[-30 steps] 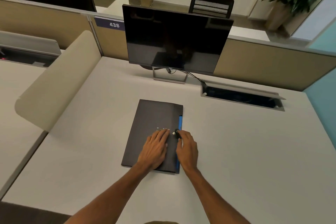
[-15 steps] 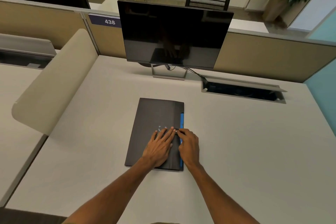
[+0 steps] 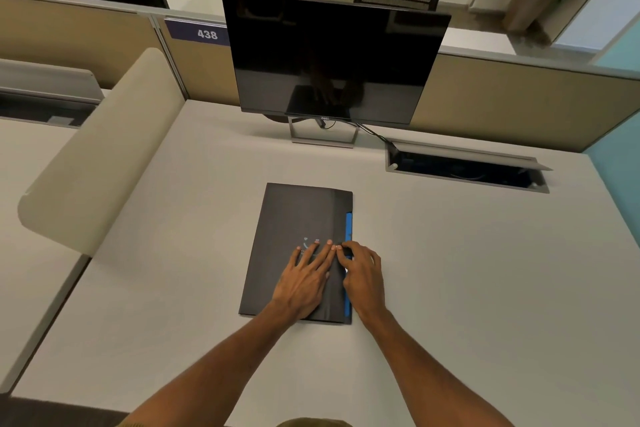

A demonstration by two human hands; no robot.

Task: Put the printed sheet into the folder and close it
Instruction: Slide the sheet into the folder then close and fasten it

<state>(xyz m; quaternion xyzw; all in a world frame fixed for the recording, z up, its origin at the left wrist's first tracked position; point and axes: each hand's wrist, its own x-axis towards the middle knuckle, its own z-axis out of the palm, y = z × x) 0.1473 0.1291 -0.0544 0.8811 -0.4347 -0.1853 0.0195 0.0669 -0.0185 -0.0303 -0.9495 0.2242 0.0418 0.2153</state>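
Observation:
A dark grey folder (image 3: 294, 218) lies flat and closed on the desk in front of me, with a blue strip (image 3: 348, 229) showing along its right edge. My left hand (image 3: 304, 282) rests palm down on the cover, fingers spread. My right hand (image 3: 363, 277) presses on the folder's right edge, fingertips touching those of the left hand over the spot where a small black fastener showed earlier. The printed sheet is not visible.
A dark monitor (image 3: 332, 59) on a stand sits behind the folder. An open cable tray (image 3: 464, 170) is sunk into the desk at the back right. A beige curved divider (image 3: 100, 156) borders the desk on the left.
My right fingers have slid over the small black fastener at the folder's right edge, which no longer shows. The left hand stays flat on the cover. The camera has tilted a little.

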